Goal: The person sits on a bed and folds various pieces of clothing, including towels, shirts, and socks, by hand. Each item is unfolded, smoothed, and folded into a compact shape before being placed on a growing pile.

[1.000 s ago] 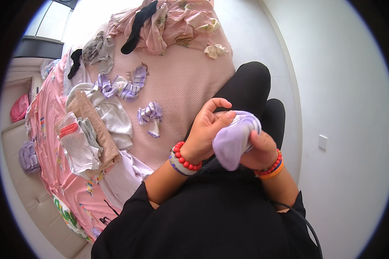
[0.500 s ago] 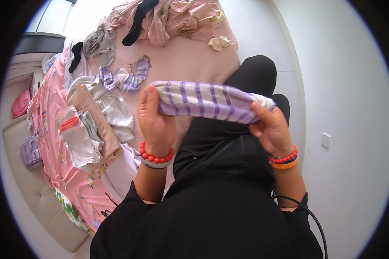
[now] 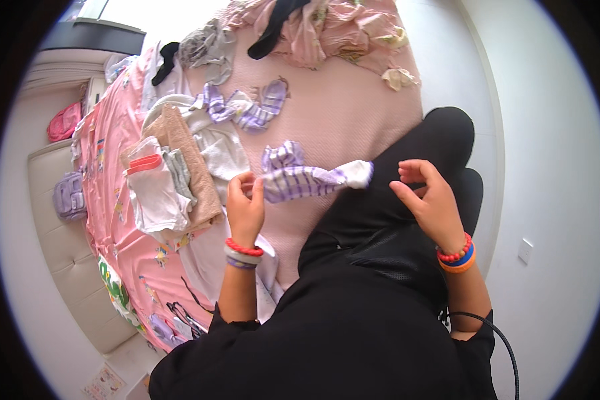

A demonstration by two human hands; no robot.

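Note:
A purple-and-white striped sock (image 3: pixel 307 183) stretches sideways in front of me, its white toe over my black-clad thigh. My left hand (image 3: pixel 245 212) pinches its left end between thumb and fingers. Just behind it a bunched striped piece (image 3: pixel 282 155) rests on the bed; whether it belongs to the same sock I cannot tell. Apart from the sock's toe, my right hand (image 3: pixel 433 208) is held up with thumb and fingers spread and nothing in them. Farther off, more purple-and-white striped socks (image 3: pixel 253 112) lie crumpled on the pink bed cover (image 3: pixel 353 107).
To the left is a stack of folded clothes on a beige towel (image 3: pixel 185 143). Black socks (image 3: pixel 277 30), a grey garment (image 3: pixel 210 50) and a rumpled pink floral cloth (image 3: pixel 353 33) lie at the far side. A white wall (image 3: pixel 553 200) stands at right.
The sock was stretched between both hands; my right hand has let go and opened. The sock has come down toward the bed and thigh, and the view has shifted.

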